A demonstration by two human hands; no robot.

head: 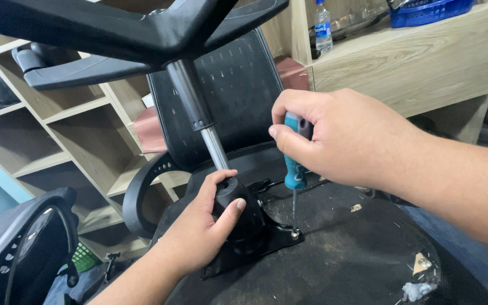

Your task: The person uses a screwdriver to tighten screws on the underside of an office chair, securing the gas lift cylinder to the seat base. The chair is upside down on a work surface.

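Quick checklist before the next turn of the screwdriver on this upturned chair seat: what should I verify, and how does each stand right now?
1. Screwdriver tip on the screw: ok.
2. Shaft upright: ok.
3. Right hand wrapped around the teal handle: ok.
4. Left hand bracing the black mechanism housing: ok.
5. Mounting plate flat on the seat underside: cannot tell.
6. Screw fully seated: cannot tell.

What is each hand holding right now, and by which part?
The right hand grips a screwdriver by its teal handle, tip on a screw. The left hand clasps the black mechanism housing at the gas lift's base.
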